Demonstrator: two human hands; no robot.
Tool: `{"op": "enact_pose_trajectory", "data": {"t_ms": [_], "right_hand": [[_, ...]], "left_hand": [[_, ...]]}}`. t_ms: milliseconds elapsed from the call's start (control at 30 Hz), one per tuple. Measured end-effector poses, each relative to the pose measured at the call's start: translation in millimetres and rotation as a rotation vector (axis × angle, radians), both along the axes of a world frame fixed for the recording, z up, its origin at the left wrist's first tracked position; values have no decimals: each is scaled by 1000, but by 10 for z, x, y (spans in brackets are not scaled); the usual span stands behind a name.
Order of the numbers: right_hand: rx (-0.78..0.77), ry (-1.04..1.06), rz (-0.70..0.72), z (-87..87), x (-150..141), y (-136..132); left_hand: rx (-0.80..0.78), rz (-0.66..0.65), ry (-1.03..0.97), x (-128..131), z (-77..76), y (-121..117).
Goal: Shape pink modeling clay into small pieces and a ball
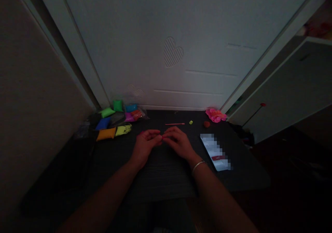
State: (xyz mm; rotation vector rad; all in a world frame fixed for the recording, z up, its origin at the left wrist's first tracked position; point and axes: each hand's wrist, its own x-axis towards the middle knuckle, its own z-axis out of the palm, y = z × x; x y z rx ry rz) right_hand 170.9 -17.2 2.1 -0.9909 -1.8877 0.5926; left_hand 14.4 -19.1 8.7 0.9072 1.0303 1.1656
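My left hand (145, 146) and my right hand (180, 143) meet fingertip to fingertip above the dark table. Between the pinched fingers shows a small red piece of modelling clay (162, 138), mostly hidden by the fingertips. Both hands are closed on it. Just beyond them lies a thin pink stick tool (175, 123), with a small yellow-green lump (191, 122) to its right. Farther right sits a reddish-brown ball (206, 124). A bit of pink shows behind my left hand, too hidden to name.
Several coloured clay packets, including an orange one (106, 134) and a blue one (103, 123), lie at the back left. A lit phone (215, 151) lies right of my hands. A pink flower-shaped thing (216, 115) is at the back right. A white panel (166, 94) rises behind the table (166, 177).
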Motion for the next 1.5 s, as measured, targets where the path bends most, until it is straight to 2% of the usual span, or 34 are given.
{"op": "enact_pose_trajectory", "data": {"t_ms": [500, 800, 967, 1500], "right_hand": [[-19, 40, -1, -9, -4, 9], [-52, 111, -84, -17, -5, 11], [-54, 131, -71, -13, -32, 9], [-115, 170, -80, 7, -60, 0]], "left_hand": [[-1, 2, -9, 20, 14, -26], [27, 43, -78, 8, 3, -8], [58, 16, -33, 15, 9, -20], [159, 61, 166, 26, 12, -31]]}}
